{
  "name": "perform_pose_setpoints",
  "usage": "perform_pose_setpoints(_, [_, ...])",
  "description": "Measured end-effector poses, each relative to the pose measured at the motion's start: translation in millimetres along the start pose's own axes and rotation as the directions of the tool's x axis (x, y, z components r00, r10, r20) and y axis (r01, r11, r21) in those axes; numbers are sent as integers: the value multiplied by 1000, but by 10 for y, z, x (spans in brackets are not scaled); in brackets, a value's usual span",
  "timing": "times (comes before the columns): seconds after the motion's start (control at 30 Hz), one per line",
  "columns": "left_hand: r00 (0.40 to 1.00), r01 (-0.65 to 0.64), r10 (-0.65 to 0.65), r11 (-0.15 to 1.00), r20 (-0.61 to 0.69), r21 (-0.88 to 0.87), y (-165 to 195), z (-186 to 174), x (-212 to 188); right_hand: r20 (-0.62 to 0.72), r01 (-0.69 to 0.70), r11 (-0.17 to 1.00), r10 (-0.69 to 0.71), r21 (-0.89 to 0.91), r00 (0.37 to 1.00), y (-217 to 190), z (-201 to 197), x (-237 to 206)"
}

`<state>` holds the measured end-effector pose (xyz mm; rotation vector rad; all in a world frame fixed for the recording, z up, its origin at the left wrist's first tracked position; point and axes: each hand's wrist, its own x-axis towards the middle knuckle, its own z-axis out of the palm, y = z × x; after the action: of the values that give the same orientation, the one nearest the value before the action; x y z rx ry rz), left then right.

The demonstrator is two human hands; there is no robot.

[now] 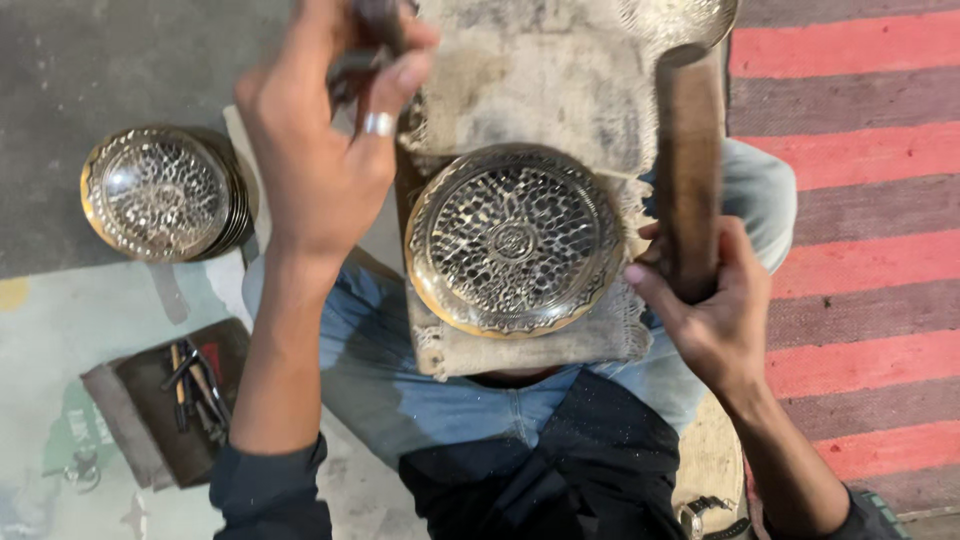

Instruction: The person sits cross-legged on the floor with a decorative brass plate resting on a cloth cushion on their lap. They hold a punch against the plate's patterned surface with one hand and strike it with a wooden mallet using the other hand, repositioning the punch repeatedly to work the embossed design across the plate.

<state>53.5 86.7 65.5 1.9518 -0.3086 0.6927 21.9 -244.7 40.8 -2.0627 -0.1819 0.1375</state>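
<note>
The brass plate (pixel 514 240) is lying at centre on burlap cloth (pixel 530 90). A wooden mallet (pixel 688 165) is gripped by the right hand (pixel 715 310) at 3 o'clock; a dark punch (pixel 372 45) (partly blurred) is pinched by the left hand (pixel 325 150) at 11 o'clock. The punch should be held upright before striking.

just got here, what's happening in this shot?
A seated person has an embossed round metal plate lying on a burlap-covered board across the lap. The right hand grips a thick wooden stick held upright beside the plate. The left hand is raised above the board, fingers closed on a small dark tool. A stack of similar plates sits on the floor to the left, with small metal tools on a dark cloth nearby.
</note>
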Motion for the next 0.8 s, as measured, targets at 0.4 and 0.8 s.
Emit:
perform_pose_setpoints(0.4, [990, 73, -116, 907, 80, 414, -50, -87, -480, -51, 247, 953, -259, -177, 965, 218, 99, 583])
perform_pose_setpoints(0.8, [961, 243, -272, 909, 39, 339, -143, -39, -581, -152, 417, 778, -537, -469, 830, 305, 287, 607])
